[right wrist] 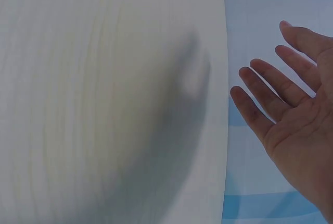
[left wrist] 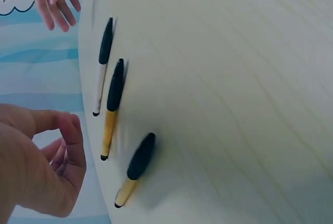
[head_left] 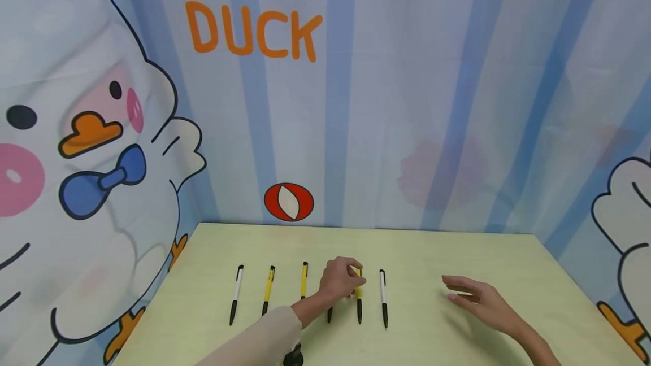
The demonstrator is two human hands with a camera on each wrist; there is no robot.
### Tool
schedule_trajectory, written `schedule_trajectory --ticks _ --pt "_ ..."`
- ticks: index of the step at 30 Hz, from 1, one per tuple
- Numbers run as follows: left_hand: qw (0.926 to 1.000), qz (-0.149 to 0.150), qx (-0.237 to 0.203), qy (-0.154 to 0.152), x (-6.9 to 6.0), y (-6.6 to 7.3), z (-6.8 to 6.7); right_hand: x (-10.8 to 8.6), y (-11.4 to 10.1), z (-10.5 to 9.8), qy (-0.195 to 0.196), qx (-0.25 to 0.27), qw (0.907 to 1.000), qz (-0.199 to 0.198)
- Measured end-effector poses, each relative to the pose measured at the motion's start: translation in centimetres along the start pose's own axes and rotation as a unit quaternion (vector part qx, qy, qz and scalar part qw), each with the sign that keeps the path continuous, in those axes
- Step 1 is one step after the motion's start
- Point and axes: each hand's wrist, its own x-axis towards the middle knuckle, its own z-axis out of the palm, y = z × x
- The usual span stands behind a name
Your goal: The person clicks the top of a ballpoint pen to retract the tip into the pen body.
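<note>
My left hand (head_left: pixel 342 277) hovers over a row of pens, its fingers loosely curved. In the left wrist view its thumb and index fingertips meet with nothing visible between them. Below it lies a yellow-and-black pen (left wrist: pixel 136 168), tilted and slightly blurred, mostly hidden by the hand in the head view. Beside this are another yellow-and-black pen (head_left: pixel 359 298) and a white-and-black pen (head_left: pixel 383 298). To the right, above the table, my right hand (head_left: pixel 485 304) holds nothing; its fingers are spread and relaxed in the right wrist view.
Left of the left hand lie a white-and-black pen (head_left: pixel 237 293) and two yellow-and-black pens, one being the yellow pen (head_left: pixel 269 287) farther left. A black object (head_left: pixel 293 356) shows beneath the left sleeve. Behind the pale table (head_left: pixel 407 253) hangs a duck-print cloth (head_left: pixel 386 100).
</note>
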Motion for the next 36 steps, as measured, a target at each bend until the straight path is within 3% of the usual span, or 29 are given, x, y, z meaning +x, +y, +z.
schedule_trajectory --ticks 7,10,13,18,22,28,32,36 --pt "0.9977 0.060 -0.013 -0.030 1.0 1.3 1.8 0.9 0.3 -0.5 0.011 -0.003 0.9997 -0.023" --pt "0.9970 0.064 0.034 -0.026 1.9 1.5 2.9 1.1 0.6 -0.6 0.022 -0.005 0.9991 -0.035" --pt "0.9936 0.050 0.096 -0.032 2.2 1.9 3.8 1.0 0.9 -0.5 0.032 -0.014 0.9987 -0.037" --pt "0.9803 0.028 0.187 -0.057 1.5 3.1 4.6 0.4 1.0 -0.2 0.034 -0.015 0.9991 -0.021" --pt "0.9712 0.031 0.230 -0.055 1.3 3.3 5.7 -0.1 1.2 0.0 0.036 -0.022 0.9986 -0.032" --pt "0.9756 0.006 0.211 -0.060 1.5 3.6 6.4 -0.2 1.2 0.1 0.036 -0.022 0.9982 -0.042" --pt "0.9842 -0.009 0.160 -0.076 1.1 3.7 5.9 -0.1 1.2 0.3 0.036 -0.015 0.9985 -0.039" --pt "0.9914 -0.005 0.100 -0.085 0.4 3.6 5.0 -0.2 1.2 0.4 0.025 -0.004 0.9986 -0.046"
